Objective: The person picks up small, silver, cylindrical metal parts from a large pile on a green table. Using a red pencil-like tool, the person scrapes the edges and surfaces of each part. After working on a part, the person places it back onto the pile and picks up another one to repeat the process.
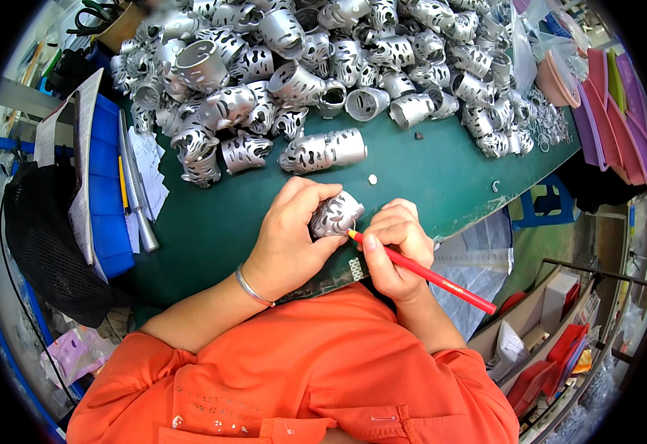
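Silver cylinder [334, 214], slotted, held above the green desk [442, 170] close to its near edge. Clamped between fingers and thumb of left hand [294, 233]; red pencil-like tool [449, 286] pinched in right hand [397, 251], tip set at the cylinder's rim. Skid or scratch judged possible if the tip is caught in a slot or the left grip is loosened. Around: blue tray [109, 192] at left edge; heaped cylinders [280, 31] crowded along far edge, reach blocked there; white crumb [372, 179] mid-desk; small rings [549, 122] toward far right corner.
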